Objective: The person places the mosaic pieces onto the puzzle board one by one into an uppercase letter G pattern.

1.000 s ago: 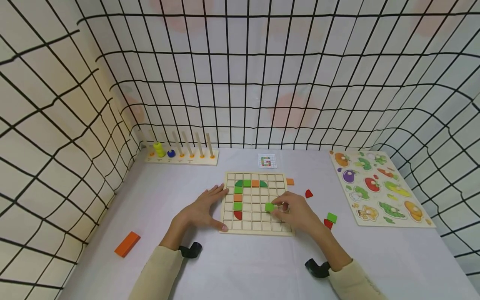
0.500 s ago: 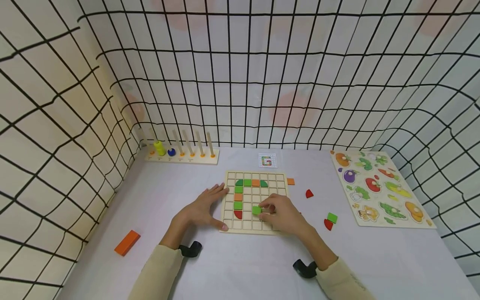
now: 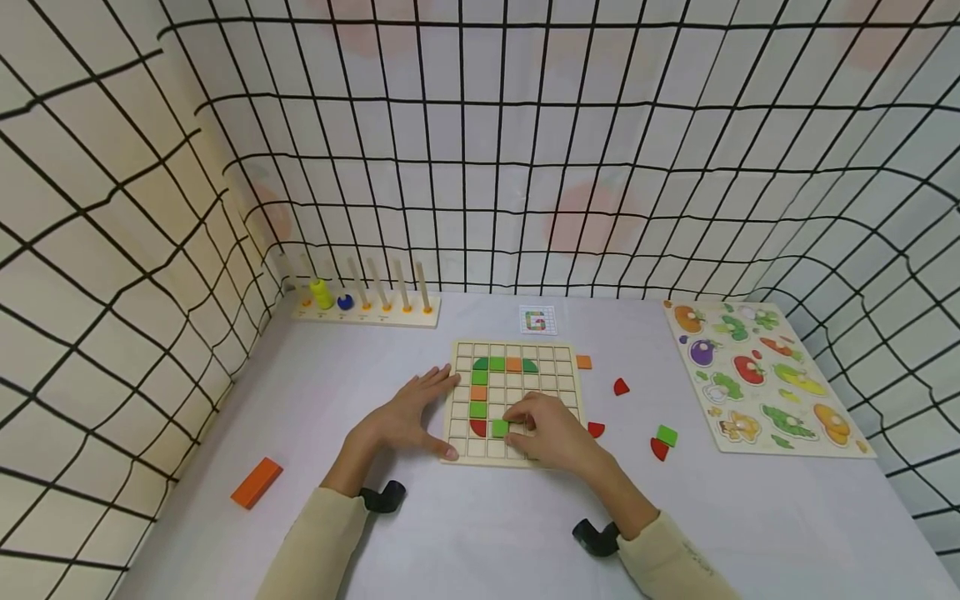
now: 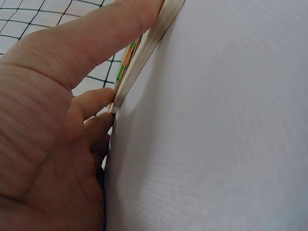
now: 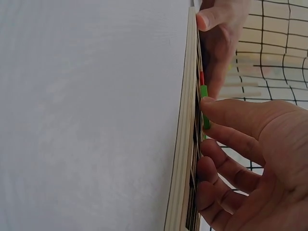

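A wooden grid board (image 3: 480, 451) lies on the white table, with green, orange and red tiles forming a bent line in its cells. My right hand (image 3: 551, 429) pinches a green square tile (image 3: 500, 428) between thumb and fingers, right beside the red quarter-round tile (image 3: 478, 427) in a lower row. In the right wrist view the green tile (image 5: 205, 91) stands a little proud of the board's surface. My left hand (image 3: 408, 417) is spread at the board's left edge, thumb at the lower corner and fingertips along the side.
Behind the board lies a small pattern card (image 3: 537, 321). Loose red (image 3: 621, 387), orange and green tiles lie to the right. A peg stand (image 3: 365, 312) is at back left, a vegetable puzzle board (image 3: 765, 379) at right, an orange block (image 3: 257, 482) at front left. Black netting encloses the table.
My right hand has moved left and slightly down across the board with the green tile, bringing it beside the red one. A red tile by the board's right edge has come into view. My left hand stays put.
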